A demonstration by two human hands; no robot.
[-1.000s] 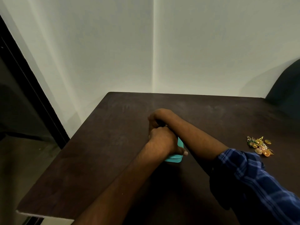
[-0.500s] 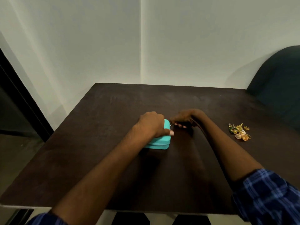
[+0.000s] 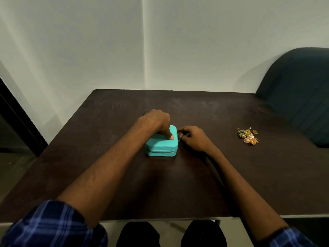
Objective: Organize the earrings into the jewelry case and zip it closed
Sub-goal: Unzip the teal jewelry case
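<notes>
**Case being unzipped, earrings still out**

The teal jewelry case (image 3: 161, 144) sat mid-table (image 3: 106, 139), lid down. The left hand (image 3: 154, 122) held it in place, fingers curled over the far edge, thumb pressed on the lid. The right hand (image 3: 193, 138) pinched something tiny at the case's right side, likely the zipper pull. The earrings (image 3: 248, 136) lay heaped well apart to the right. The case looked light and semi-stiff, likely to slide unless pinned. The earrings looked small, tangly and fragile; best picked up singly by the body.
</notes>
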